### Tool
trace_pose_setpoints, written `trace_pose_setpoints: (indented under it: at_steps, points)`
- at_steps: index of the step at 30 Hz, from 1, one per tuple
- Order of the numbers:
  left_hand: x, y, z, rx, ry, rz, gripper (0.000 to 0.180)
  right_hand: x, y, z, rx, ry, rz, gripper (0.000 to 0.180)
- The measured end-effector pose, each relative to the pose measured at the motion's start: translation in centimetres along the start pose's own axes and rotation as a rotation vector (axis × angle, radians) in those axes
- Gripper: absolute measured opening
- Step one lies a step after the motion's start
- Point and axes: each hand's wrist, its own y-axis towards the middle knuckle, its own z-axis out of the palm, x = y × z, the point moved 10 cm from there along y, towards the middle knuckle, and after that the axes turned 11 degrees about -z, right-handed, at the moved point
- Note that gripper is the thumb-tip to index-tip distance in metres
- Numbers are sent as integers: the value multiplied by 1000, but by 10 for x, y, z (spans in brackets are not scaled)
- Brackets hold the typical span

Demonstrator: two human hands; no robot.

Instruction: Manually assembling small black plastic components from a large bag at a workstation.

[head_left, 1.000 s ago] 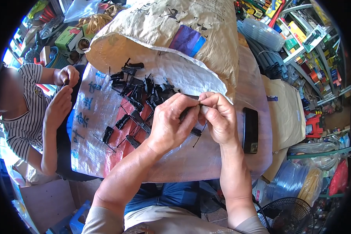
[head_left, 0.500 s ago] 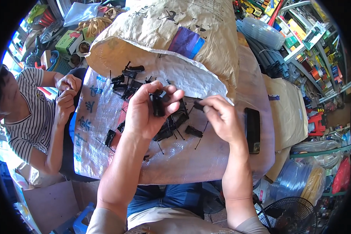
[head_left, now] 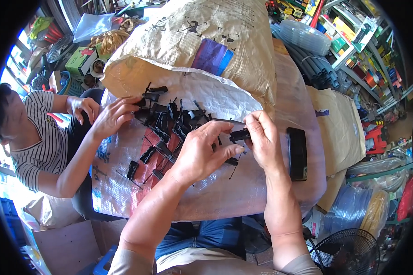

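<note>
My right hand (head_left: 264,137) pinches a small black plastic part with a thin rod (head_left: 239,134), just above the pile. Beside it, my left hand (head_left: 202,151) is turned palm down, with index finger and thumb stretched apart near that part. Its other fingers are hidden, and whether anything lies under the palm cannot be seen. A pile of similar black parts (head_left: 161,126), several with thin rods, spreads on the woven sheet (head_left: 192,201) left of and behind my hands. A co-worker's hand (head_left: 117,114) reaches into the pile's far left side.
A large tan woven sack (head_left: 243,50) lies behind the pile, its mouth toward me. A black phone-like slab (head_left: 296,153) rests at the right. Another sack (head_left: 337,128) and a shelf of goods (head_left: 353,41) stand beyond. A black fan (head_left: 346,252) stands at the lower right.
My left hand has turned from palm up, holding black parts, to palm down, and moved right toward my right hand. The co-worker's hand has reached into the pile.
</note>
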Motion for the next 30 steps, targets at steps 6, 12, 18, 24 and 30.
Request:
trace_pose_setpoints:
  at_steps: [6, 12, 18, 24, 30]
  points:
    - [-25, -11, 3, -151, 76, 300, 22, 8, 0, 10, 65, 39, -52, 23]
    - [-10, -6, -10, -192, 11, 157, 11, 18, -3, 19, 187, 210, -184, 15]
    - [-8, -5, -7, -174, -43, 137, 9, 6, -4, 20, 179, 260, -158, 13]
    - [-11, -7, -7, -214, 19, 167, 8, 7, -4, 28, 201, 352, -169, 8]
    - [-6, -8, -4, -225, -34, 139, 10, 9, -2, 22, 182, 344, -182, 11]
